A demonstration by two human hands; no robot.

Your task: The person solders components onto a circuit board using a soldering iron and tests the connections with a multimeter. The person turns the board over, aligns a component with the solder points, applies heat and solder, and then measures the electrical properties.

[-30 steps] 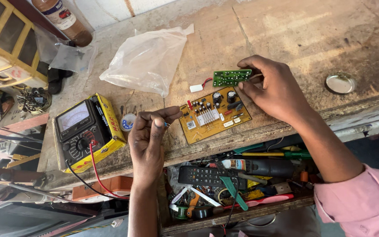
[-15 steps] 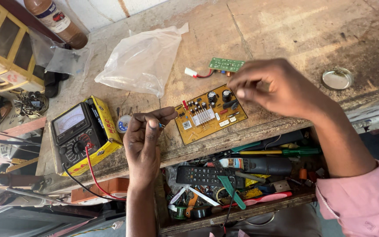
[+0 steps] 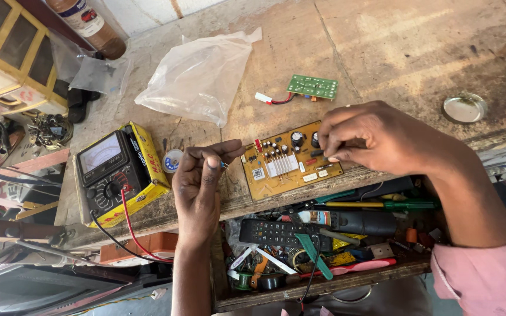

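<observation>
**Two hands at a yellow circuit board on a worn worktop**

The flat yellow-tan circuit board [image 3: 291, 161], studded with black capacitors and a white ribbed heat sink, lies on the wooden worktop [image 3: 382, 52] near its front edge. It looks light and stiff, though probably fragile: the upright parts and their solder joints would likely not take pressure, so the bare edges are the sensible place to hold it. The right hand [image 3: 376, 137] rests over the board's right end, fingers curled down and pinched together on something at that edge; what exactly they grip is hidden beneath them. The left hand [image 3: 200, 178] sits just off the board's left end, thumb and forefinger closed on a very small part [image 3: 224, 165], too tiny to identify, held close beside the board's near corner.

Beyond the right hand's knuckles lies a small green circuit board [image 3: 313, 86] with a red lead and white plug. Further out from the left hand sits a crumpled clear plastic bag [image 3: 197, 76]. To the left hand's outer side are a small spool of solder [image 3: 173, 159] and a yellow-cased analogue multimeter [image 3: 118, 172] with red and black leads. Beneath both wrists an open drawer [image 3: 323, 246] holds a black remote control [image 3: 273, 233], screwdrivers and loose tools. Well off past the right wrist lies a round metal lid [image 3: 465, 107].
</observation>
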